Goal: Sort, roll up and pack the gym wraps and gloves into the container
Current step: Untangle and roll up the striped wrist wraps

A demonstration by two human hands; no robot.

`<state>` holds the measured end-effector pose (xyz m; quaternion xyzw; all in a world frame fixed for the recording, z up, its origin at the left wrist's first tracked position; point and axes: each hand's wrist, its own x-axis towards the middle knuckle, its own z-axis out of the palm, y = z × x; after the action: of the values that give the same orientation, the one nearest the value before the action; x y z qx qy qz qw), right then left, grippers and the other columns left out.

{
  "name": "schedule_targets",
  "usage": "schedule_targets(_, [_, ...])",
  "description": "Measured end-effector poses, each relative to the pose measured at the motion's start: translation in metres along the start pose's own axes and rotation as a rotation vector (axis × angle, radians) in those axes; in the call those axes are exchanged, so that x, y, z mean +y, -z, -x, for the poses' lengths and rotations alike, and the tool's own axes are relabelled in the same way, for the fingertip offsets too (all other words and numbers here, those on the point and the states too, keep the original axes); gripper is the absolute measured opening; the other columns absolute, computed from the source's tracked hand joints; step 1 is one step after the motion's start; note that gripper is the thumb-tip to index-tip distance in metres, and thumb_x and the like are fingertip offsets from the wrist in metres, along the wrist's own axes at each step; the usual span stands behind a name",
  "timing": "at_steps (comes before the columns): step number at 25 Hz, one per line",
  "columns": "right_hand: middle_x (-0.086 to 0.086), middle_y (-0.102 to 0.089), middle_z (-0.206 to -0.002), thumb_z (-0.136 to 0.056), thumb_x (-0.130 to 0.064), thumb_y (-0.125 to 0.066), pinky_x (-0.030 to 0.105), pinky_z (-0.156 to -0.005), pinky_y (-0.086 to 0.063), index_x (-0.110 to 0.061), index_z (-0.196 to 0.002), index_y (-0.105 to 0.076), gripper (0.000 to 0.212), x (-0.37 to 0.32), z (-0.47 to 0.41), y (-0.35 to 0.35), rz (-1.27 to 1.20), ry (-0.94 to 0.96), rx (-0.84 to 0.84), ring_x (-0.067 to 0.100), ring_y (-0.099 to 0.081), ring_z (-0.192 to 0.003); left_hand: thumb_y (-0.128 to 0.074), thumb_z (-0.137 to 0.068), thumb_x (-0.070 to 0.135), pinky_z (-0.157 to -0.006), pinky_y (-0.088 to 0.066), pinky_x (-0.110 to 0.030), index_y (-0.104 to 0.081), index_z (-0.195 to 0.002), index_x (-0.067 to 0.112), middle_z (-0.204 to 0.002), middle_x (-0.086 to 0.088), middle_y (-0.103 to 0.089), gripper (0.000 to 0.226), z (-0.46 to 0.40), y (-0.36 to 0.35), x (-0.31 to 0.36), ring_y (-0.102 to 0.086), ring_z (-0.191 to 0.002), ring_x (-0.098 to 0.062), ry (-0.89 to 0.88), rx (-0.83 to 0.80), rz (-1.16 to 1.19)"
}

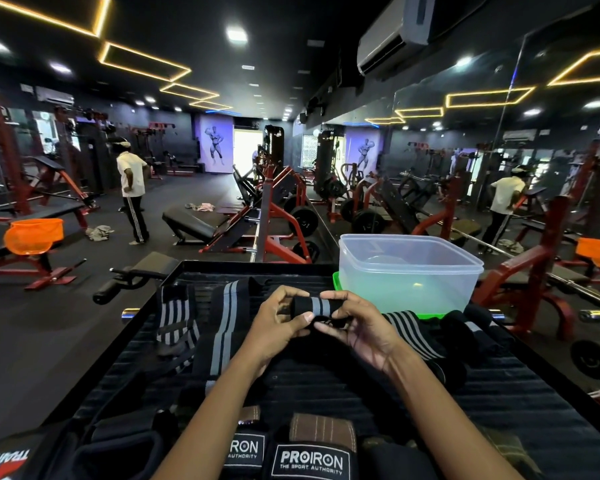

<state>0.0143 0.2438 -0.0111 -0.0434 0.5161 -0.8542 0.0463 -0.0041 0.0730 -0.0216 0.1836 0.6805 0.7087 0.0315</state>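
Near edge: black gloves [310, 459] with white patches reading "PROIRON THE SPORT AUTHORITY"; the patch just left is partly cut by the forearm, only "RON / AUTHORITY" readable. Far left near corner, another black item [6, 460] with upside-down white and red lettering, partly legible "TRAIN". All lie on a black ribbed surface [326, 386].

Mid: left hand [278, 323] and right hand [357, 327] both grip a black roll with grey stripes [314, 304], held just above the surface; fingers curled round its ends, thumbs underneath. A long black wrap with grey stripes [224, 327] runs from under the left hand toward the far edge. Left of it, a crumpled striped wrap [175, 317]. Right of the hands, another striped wrap [413, 332] beside a pile of black fabric [471, 330].

Far right on the surface: clear plastic container [409, 271], open, nothing inside visible, standing on a green lid [336, 282].

Beyond: gym floor with red and black machines, orange basket [32, 233] on a bench left, a person in a white shirt [132, 188] standing, mirror wall right, bodybuilder poster [215, 143] far back.
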Motion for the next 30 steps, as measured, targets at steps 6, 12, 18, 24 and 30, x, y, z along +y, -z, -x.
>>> schedule_targets(6, [0.024, -0.063, -0.094, -0.075, 0.016, -0.066, 0.030, -0.072, -0.060, 0.002, -0.108, -0.063, 0.036, 0.002, -0.001, 0.003, 0.007, 0.034, -0.009, 0.027, -0.066, -0.087, -0.070, -0.084, 0.011, -0.074, -0.057, -0.030, -0.059, -0.109, 0.006, -0.102, -0.006, -0.070, 0.027, 0.003, -0.004, 0.003, -0.070, -0.090, -0.016, -0.002, 0.008, 0.110])
schedule_targets(12, [0.016, -0.064, -0.106, -0.069, -0.011, -0.081, 0.027, -0.057, -0.057, -0.008, -0.115, -0.056, 0.053, 0.008, -0.001, -0.007, 0.162, 0.106, 0.158, 0.018, -0.069, -0.078, -0.067, -0.085, 0.003, -0.070, -0.061, -0.035, -0.053, -0.098, 0.002, -0.104, -0.016, -0.065, 0.018, 0.001, -0.008, 0.001, -0.069, -0.089, -0.022, 0.043, 0.080, 0.149])
schedule_targets(18, [0.009, -0.072, -0.089, -0.077, -0.009, -0.077, 0.020, -0.052, -0.051, -0.009, -0.107, -0.051, 0.040, 0.010, -0.004, -0.007, 0.054, 0.152, 0.258, 0.012, -0.067, -0.065, -0.063, -0.087, -0.002, -0.070, -0.061, -0.037, -0.043, -0.095, 0.007, -0.100, -0.015, -0.056, 0.023, -0.001, -0.019, 0.000, -0.064, -0.090, -0.025, 0.099, 0.086, 0.305])
schedule_targets(24, [0.019, -0.072, -0.099, -0.076, -0.014, -0.080, 0.030, -0.068, -0.053, 0.010, -0.113, -0.061, 0.049, 0.013, -0.007, -0.003, 0.107, 0.158, 0.225, 0.025, -0.068, -0.082, -0.078, -0.076, 0.005, -0.073, -0.060, -0.037, -0.045, -0.088, 0.015, -0.098, -0.017, -0.060, 0.036, -0.002, -0.015, -0.008, -0.066, -0.084, -0.026, 0.048, 0.081, 0.051])
schedule_targets(30, [0.012, -0.073, -0.096, -0.071, -0.017, -0.085, 0.034, -0.077, -0.056, -0.003, -0.106, -0.066, 0.042, 0.016, -0.007, 0.001, 0.296, 0.257, 0.224, 0.027, -0.070, -0.091, -0.084, -0.068, 0.029, -0.079, -0.054, -0.038, -0.046, -0.093, 0.025, -0.100, -0.012, -0.062, 0.045, 0.003, -0.018, -0.012, -0.065, -0.087, -0.027, -0.058, 0.084, -0.358])
